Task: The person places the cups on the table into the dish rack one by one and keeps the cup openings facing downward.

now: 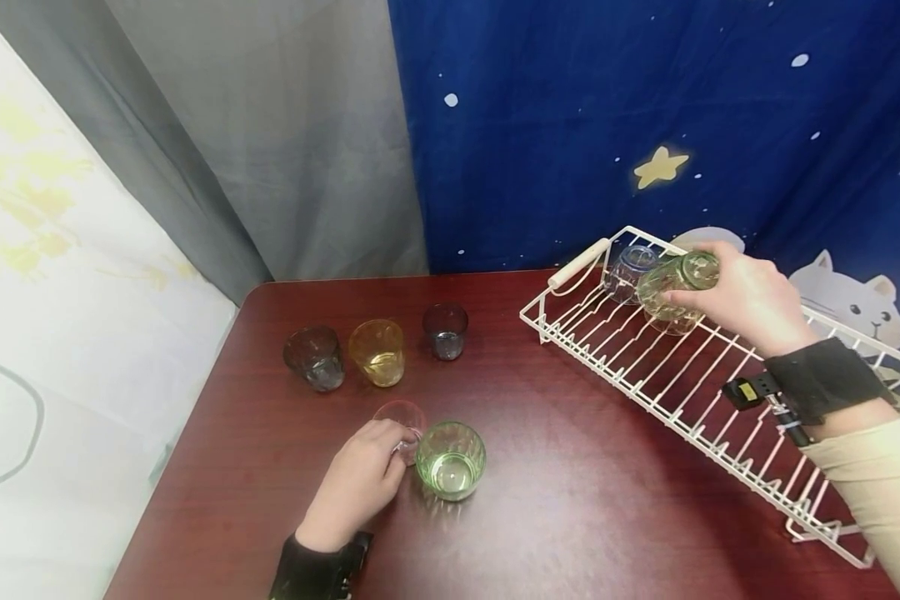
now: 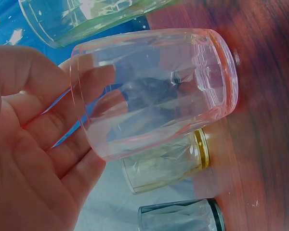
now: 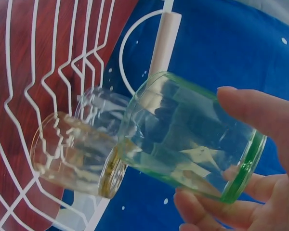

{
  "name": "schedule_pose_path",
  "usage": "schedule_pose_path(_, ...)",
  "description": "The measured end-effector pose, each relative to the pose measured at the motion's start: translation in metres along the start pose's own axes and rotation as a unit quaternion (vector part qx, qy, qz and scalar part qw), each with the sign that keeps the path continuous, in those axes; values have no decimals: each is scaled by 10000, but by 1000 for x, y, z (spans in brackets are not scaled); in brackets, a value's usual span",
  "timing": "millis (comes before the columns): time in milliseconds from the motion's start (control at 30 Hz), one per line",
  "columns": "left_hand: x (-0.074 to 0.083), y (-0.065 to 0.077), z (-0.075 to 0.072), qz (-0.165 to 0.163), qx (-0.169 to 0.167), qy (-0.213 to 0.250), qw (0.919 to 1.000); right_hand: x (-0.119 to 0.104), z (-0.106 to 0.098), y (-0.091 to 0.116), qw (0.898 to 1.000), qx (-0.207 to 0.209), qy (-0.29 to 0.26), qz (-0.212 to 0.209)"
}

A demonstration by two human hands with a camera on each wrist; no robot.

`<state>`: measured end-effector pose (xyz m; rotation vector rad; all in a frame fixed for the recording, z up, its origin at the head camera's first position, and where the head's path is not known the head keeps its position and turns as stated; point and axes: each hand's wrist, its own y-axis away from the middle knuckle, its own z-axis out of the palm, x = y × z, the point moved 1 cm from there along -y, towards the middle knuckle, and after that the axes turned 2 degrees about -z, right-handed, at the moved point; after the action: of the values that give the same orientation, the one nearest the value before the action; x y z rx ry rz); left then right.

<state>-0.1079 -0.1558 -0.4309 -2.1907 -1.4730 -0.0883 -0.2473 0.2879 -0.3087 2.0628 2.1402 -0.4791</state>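
Observation:
My right hand (image 1: pixel 757 300) grips a green glass (image 3: pixel 188 139) near its base, thumb on one side and fingers on the other. That glass is tilted, mouth down, above the white wire rack (image 1: pixel 645 406). Close under it in the rack stand an upturned amber glass (image 3: pixel 70 159) and a blue glass (image 1: pixel 630 273). On the table, my left hand (image 1: pixel 360 479) holds a clear pink glass (image 2: pixel 154 96) at its rim, its fingertips showing through the wall. A second green glass (image 1: pixel 451 462) stands upright right beside the pink one.
Behind the left hand, a yellow glass (image 1: pixel 378 354), a dark grey glass (image 1: pixel 316 358) and another dark glass (image 1: pixel 446 332) stand on the red-brown table (image 1: pixel 570 500). The rack's wooden handle (image 1: pixel 579 263) is at its left end. Curtains (image 1: pixel 510 150) hang along the table's back edge.

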Motion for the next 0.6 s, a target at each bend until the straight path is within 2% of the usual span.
schedule_pose_path(167, 1, 0, 0, 38, 6, -49, 10000, 14, -6, 3, 9992, -178, 111, 349)
schedule_pose_path(600, 0, -1, 1, 85, -16, -49, 10000, 45, -13, 9, 9978, -367, -5, 548)
